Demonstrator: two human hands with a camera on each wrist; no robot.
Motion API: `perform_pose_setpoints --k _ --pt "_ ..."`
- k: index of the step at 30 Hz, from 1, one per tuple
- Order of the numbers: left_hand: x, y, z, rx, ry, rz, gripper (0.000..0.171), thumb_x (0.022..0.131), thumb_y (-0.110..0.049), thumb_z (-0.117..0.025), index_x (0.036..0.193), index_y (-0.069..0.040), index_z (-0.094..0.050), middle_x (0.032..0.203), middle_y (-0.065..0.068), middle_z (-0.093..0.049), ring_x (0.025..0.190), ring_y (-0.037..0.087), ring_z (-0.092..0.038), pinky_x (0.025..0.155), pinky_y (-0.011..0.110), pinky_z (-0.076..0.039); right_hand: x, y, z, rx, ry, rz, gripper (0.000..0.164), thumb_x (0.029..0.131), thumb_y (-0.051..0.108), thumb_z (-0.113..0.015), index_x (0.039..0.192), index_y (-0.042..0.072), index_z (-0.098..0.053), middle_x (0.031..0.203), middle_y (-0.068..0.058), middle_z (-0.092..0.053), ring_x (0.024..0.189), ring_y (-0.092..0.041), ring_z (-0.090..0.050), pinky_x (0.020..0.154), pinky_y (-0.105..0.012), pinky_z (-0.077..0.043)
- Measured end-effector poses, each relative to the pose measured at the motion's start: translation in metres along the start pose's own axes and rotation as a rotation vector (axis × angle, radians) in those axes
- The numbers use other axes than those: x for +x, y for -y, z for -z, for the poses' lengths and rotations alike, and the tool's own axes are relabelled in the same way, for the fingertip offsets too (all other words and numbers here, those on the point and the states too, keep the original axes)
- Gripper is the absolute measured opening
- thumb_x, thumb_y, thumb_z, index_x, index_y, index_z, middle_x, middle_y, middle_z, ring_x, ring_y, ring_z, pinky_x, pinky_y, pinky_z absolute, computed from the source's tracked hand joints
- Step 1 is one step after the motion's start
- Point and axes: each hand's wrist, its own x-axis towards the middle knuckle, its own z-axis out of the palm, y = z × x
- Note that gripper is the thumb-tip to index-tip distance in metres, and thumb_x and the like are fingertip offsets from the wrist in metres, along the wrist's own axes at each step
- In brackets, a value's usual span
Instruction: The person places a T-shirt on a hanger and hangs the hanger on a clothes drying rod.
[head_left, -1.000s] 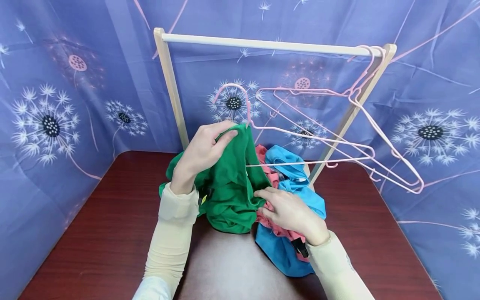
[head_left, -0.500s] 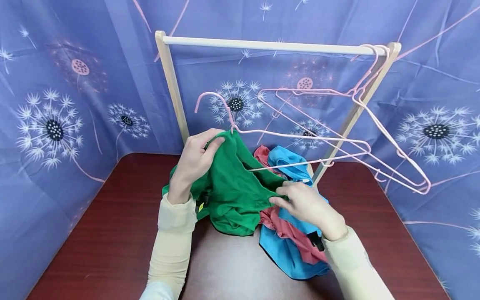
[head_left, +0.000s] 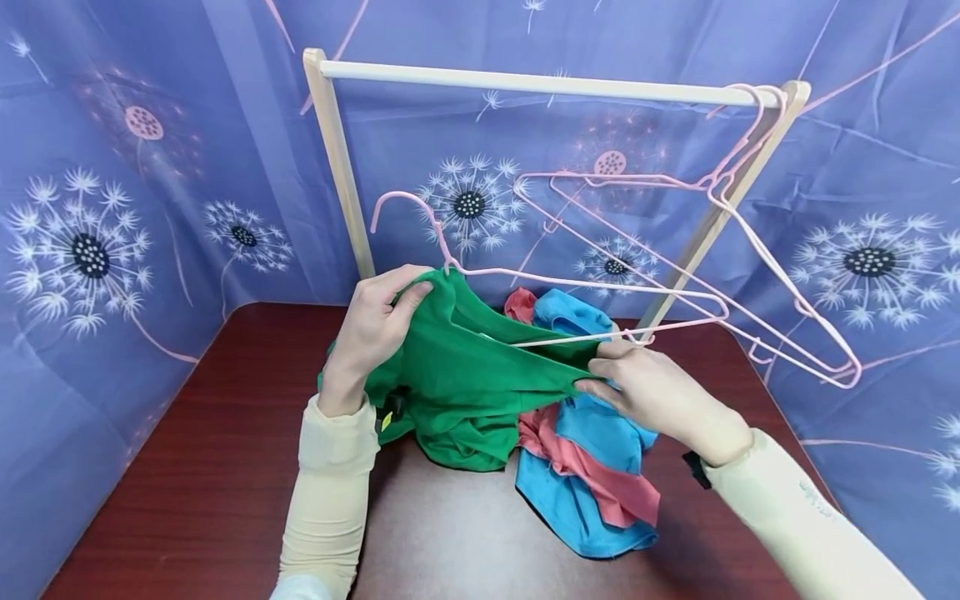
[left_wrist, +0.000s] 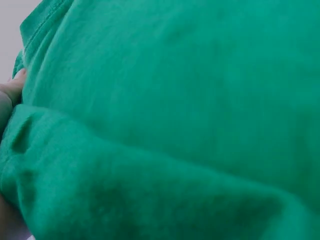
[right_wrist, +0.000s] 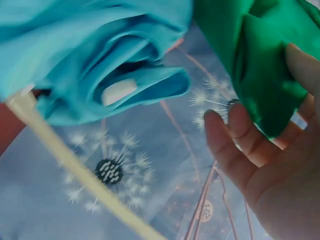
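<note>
My left hand [head_left: 378, 325] pinches a green shirt [head_left: 465, 367] between thumb and fingers, close beside the neck of a pink clothes hanger [head_left: 441, 242]. The hanger's left part is inside the shirt; its right arm sticks out through the opening. At the right end of that opening, my right hand [head_left: 660, 392] grips the fabric edge and holds it stretched sideways. The right wrist view shows the thumb over the green cloth [right_wrist: 265, 75] with fingers behind it. Green fabric [left_wrist: 175, 110] fills most of the left wrist view, with a bit of the left hand at its left edge.
A wooden clothes rack [head_left: 525, 81] stands at the back of the dark red table [head_left: 187, 467]. Two empty pink hangers [head_left: 708, 183] hang at its right end. Blue clothing [head_left: 577, 525] and a coral-red garment [head_left: 570, 458] lie heaped under the right hand. A patterned blue curtain surrounds the table.
My right hand has moved right and slightly up, drawing the shirt's opening wide. The hanger's hook has tilted and shifted left, and my left hand has moved slightly left and down.
</note>
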Motion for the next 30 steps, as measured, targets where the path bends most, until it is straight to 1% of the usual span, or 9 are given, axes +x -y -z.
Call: perform_pose_setpoints --k 2,4,5,10,13,15,22,28,30 --pt "0.0 0.0 0.002 0.002 0.002 0.004 0.019 0.096 0.003 -0.058 0.11 -0.001 -0.069 0.102 0.006 -0.069 0.084 0.017 -0.061 0.076 0.028 -0.047 -0.003 -0.005 0.004 -0.025 -0.014 0.036 0.04 0.097 0.049 -0.05 0.07 0.02 -0.056 0.074 0.007 -0.035 0.062 -0.007 -0.033 0.054 -0.024 -0.034" --pt "-0.001 0.0 0.003 0.001 0.005 0.013 0.019 0.096 0.003 -0.057 0.11 -0.001 -0.069 0.102 0.005 -0.069 0.083 0.016 -0.059 0.075 0.027 -0.046 -0.005 -0.01 0.01 -0.042 -0.033 0.072 0.047 0.098 0.054 -0.034 0.069 0.021 -0.052 0.073 0.008 -0.034 0.063 -0.007 -0.033 0.056 -0.025 -0.034" --pt "-0.002 0.001 0.003 0.002 0.006 0.015 0.019 0.096 0.003 -0.057 0.11 -0.001 -0.069 0.102 0.006 -0.069 0.084 0.016 -0.06 0.075 0.027 -0.046 -0.006 -0.012 0.013 -0.047 -0.041 0.087 0.049 0.099 0.054 -0.031 0.068 0.022 -0.05 0.073 0.009 -0.033 0.063 -0.007 -0.033 0.058 -0.025 -0.033" --pt "-0.003 0.003 0.004 0.003 -0.01 0.032 0.02 0.095 0.004 -0.057 0.11 -0.001 -0.07 0.101 0.006 -0.069 0.083 0.016 -0.06 0.076 0.026 -0.046 -0.007 -0.021 0.031 -0.077 -0.095 0.153 0.055 0.102 0.051 -0.03 0.073 0.018 -0.062 0.072 0.01 -0.046 0.07 -0.009 -0.044 0.061 -0.028 -0.041" --pt "-0.004 0.004 0.005 0.014 -0.03 0.036 0.019 0.095 0.004 -0.058 0.109 -0.001 -0.07 0.098 0.007 -0.07 0.079 0.015 -0.059 0.074 0.026 -0.045 -0.01 -0.024 0.04 -0.097 -0.13 0.181 0.058 0.104 0.049 -0.031 0.082 0.012 -0.07 0.08 0.005 -0.055 0.077 -0.013 -0.053 0.064 -0.033 -0.048" --pt "-0.004 0.006 0.006 0.02 -0.045 0.035 0.018 0.094 0.003 -0.059 0.109 0.0 -0.07 0.098 0.007 -0.07 0.08 0.014 -0.059 0.074 0.025 -0.046 -0.011 -0.026 0.046 -0.103 -0.146 0.197 0.058 0.105 0.048 -0.031 0.086 0.01 -0.071 0.084 0.003 -0.058 0.081 -0.015 -0.056 0.067 -0.033 -0.049" --pt "-0.005 0.011 0.011 0.017 -0.082 0.033 0.019 0.094 0.004 -0.059 0.109 0.0 -0.07 0.099 0.008 -0.07 0.081 0.014 -0.059 0.076 0.025 -0.045 -0.009 -0.029 0.066 -0.076 -0.191 0.279 0.047 0.106 0.04 -0.036 0.088 0.011 -0.069 0.084 0.005 -0.054 0.079 -0.013 -0.05 0.074 -0.025 -0.038" --pt "-0.007 0.017 0.015 0.031 -0.086 0.044 0.019 0.094 0.003 -0.059 0.109 0.0 -0.07 0.101 0.009 -0.07 0.087 0.013 -0.061 0.08 0.025 -0.046 -0.007 -0.028 0.081 -0.076 -0.209 0.321 0.047 0.106 0.04 -0.038 0.09 0.009 -0.07 0.086 0.002 -0.06 0.082 -0.015 -0.054 0.082 -0.027 -0.039" --pt "-0.008 0.018 0.016 0.035 -0.087 0.042 0.02 0.094 0.005 -0.059 0.109 0.001 -0.07 0.101 0.01 -0.071 0.089 0.013 -0.062 0.082 0.025 -0.047 -0.006 -0.028 0.087 -0.081 -0.206 0.318 0.048 0.106 0.041 -0.039 0.09 0.009 -0.07 0.086 0.002 -0.062 0.083 -0.016 -0.056 0.085 -0.027 -0.038"
